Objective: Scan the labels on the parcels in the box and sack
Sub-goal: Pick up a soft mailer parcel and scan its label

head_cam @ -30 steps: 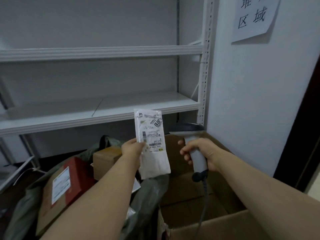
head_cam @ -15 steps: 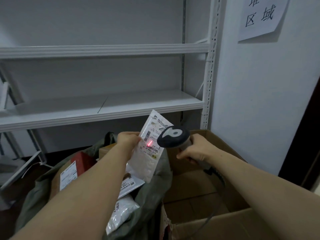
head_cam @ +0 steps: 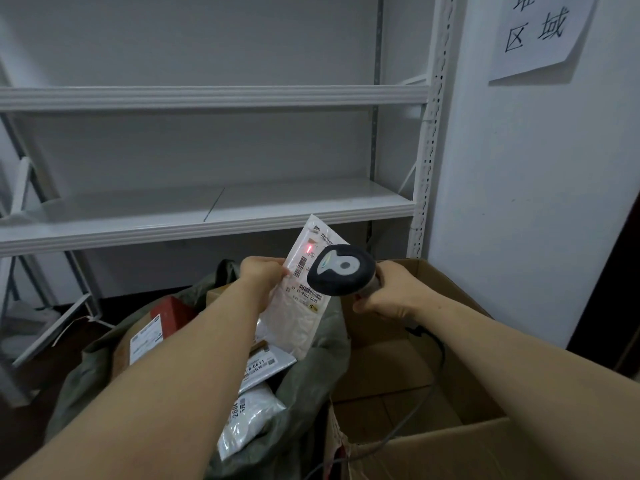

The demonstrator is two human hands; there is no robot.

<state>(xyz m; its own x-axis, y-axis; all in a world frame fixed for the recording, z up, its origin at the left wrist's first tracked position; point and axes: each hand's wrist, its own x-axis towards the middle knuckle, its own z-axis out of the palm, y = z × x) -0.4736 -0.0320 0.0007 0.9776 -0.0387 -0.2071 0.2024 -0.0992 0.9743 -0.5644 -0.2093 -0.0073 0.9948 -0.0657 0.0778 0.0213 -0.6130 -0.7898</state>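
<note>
My left hand (head_cam: 263, 273) pinches the left edge of a white plastic parcel (head_cam: 301, 292), tilted, its printed label facing me. A red scanner dot lights the label's upper part. My right hand (head_cam: 391, 294) grips the handle of a dark barcode scanner (head_cam: 341, 270), whose head sits just right of the label and covers part of it. Below lies the green sack (head_cam: 311, 368) holding several parcels: white bags (head_cam: 249, 420), a red-and-brown carton with a label (head_cam: 149, 337). The open cardboard box (head_cam: 450, 441) stands on the right.
White metal shelving (head_cam: 214, 216) runs behind the sack, its upright post (head_cam: 429, 150) next to a white wall with a paper sign (head_cam: 540, 32). The scanner's cable (head_cam: 415, 407) trails down into the box. A dark floor and shelf braces lie at the left.
The scanner has stayed aimed at the label while the red dot moved from the barcode area up toward the label's top. The parcel is slightly higher and the view has shifted a little.
</note>
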